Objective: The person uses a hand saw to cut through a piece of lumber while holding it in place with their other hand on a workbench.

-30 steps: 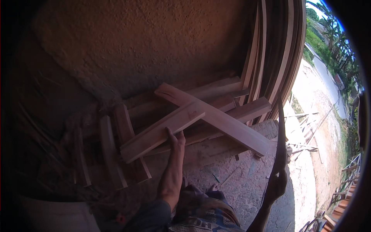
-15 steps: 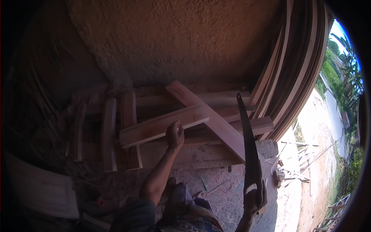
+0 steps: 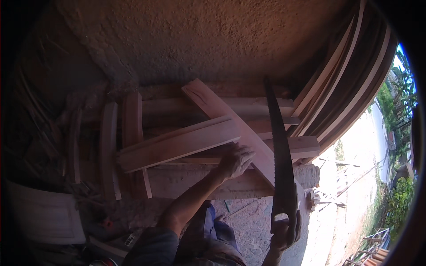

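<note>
My right hand [image 3: 286, 232] grips the handle of a handsaw [image 3: 284, 164], its long dark blade pointing up and away, toothed edge to the left. My left hand [image 3: 236, 160] reaches over the bench with fingers loosely stretched to the right, beside the near edge of a long board [image 3: 228, 116]. That board lies slantwise from far left to near right, and the saw blade hides part of it. A shorter grooved board [image 3: 186, 142] lies at an angle with its right end over the long one. No piece shows in my left hand.
Upright-looking wooden pieces [image 3: 108, 150] lie across the bench timbers [image 3: 177, 179] at left. Long strips [image 3: 350, 84] lean against the rough wall [image 3: 186, 40] at right. A pale panel [image 3: 44, 213] stands low at left. Sunlit ground [image 3: 339, 213] with scrap sticks lies to the right.
My left hand has left the shorter board and moved right, to the long board. The shorter board sits a little farther left in view. The saw remains in my right hand, blade still raised.
</note>
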### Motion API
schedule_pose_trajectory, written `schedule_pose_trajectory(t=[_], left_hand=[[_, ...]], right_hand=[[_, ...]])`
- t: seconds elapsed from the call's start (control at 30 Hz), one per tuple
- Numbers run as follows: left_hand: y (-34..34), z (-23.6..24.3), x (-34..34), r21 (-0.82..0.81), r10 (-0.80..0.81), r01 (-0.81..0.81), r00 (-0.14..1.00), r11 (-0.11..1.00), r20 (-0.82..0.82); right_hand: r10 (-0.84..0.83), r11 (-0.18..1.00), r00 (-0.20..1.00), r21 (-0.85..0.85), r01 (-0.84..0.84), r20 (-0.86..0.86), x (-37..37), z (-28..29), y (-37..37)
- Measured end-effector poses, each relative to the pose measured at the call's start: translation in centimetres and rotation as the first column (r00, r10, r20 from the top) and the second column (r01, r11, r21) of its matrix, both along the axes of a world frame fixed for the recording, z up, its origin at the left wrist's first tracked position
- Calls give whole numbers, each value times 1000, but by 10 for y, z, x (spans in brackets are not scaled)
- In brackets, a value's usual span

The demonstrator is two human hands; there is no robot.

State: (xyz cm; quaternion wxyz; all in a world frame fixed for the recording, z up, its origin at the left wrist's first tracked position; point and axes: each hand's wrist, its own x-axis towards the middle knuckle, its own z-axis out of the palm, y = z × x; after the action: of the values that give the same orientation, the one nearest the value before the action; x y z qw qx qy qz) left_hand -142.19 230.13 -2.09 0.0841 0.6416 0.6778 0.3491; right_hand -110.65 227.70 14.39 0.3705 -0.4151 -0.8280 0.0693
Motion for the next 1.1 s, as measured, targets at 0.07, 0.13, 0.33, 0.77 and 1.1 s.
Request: schedule_pose_trajectory(t=[0.07,0.13,0.33,0.77,1.1], left_hand=[[-22,35,-21,-47,334,-341,936,939,-112],[-43,53,-52,26,546,-564,786,825,-289],[-64,56,-108,-219,409,-456,884,863,-228],[-29,20,-93,35,640,-666,700,746,-317],[1,24,-87,-1,807,-810,585,587,-87]], right_hand=[[-17,973,999,-229,7,-44,2,-1,-3],[12,942,997,-335,-36,-74,-8,-5,-6],[262,934,964,-240,-265,-45,-33,-14,-7],[407,886,905,-190,-424,-119,-13,-43,-15],[463,859,872,-160,-486,-162,-4,-69,-8]])
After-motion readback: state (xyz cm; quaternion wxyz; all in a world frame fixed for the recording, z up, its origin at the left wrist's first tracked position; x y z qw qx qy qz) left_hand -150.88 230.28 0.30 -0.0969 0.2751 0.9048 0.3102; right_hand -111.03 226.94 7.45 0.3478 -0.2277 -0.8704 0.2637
